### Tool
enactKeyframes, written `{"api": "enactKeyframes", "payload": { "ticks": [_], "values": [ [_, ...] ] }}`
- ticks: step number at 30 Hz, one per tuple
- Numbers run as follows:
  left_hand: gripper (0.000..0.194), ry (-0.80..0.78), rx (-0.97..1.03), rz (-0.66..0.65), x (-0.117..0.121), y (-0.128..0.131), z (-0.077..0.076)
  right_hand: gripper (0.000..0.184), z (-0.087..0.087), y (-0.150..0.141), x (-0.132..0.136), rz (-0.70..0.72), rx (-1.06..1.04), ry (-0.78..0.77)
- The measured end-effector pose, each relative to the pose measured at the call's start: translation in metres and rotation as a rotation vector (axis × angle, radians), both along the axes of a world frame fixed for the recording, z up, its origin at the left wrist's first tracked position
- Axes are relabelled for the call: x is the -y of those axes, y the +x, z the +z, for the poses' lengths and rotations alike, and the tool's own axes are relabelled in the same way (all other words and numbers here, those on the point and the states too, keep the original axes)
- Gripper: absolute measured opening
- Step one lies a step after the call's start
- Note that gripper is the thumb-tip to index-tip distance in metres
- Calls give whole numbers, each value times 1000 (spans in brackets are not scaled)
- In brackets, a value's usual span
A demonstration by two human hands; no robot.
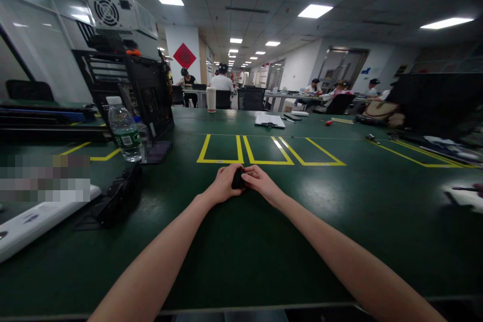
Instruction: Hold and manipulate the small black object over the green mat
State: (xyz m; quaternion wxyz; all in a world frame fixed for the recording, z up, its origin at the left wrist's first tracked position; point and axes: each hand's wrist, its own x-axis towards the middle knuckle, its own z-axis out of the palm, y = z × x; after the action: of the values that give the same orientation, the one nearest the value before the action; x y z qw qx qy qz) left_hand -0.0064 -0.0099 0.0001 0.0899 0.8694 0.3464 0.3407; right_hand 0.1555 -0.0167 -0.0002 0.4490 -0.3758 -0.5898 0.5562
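Observation:
Both my arms reach forward over a dark green table (234, 241). My left hand (222, 184) and my right hand (260, 182) meet just in front of the yellow taped boxes (264, 151). Together they hold a small black object (238, 179), fingers curled round it from both sides. I cannot make out what the object is.
A water bottle (124, 131) and a black open computer case (132, 90) stand at the left, with a black bag (118, 196) and a white flat panel (41, 219) nearer me. Papers (269, 119) and a white cup (211, 99) lie farther back. Several people sit at distant desks.

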Motion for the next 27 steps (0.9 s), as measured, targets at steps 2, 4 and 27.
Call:
{"api": "enactKeyframes", "payload": {
  "ticks": [2, 4, 27],
  "values": [
    [59, 1, -2, 2, 0, 0, 0, 29, -1, 0, -2, -1, 9, -11],
    [58, 2, -5, 2, 0, 0, 0, 27, 1, 1, -1, 11, 18, -12],
    [57, -14, -20, 6, 1, 0, 2, 33, 6, 6, 5, 52, 30, 28]
  ]
}}
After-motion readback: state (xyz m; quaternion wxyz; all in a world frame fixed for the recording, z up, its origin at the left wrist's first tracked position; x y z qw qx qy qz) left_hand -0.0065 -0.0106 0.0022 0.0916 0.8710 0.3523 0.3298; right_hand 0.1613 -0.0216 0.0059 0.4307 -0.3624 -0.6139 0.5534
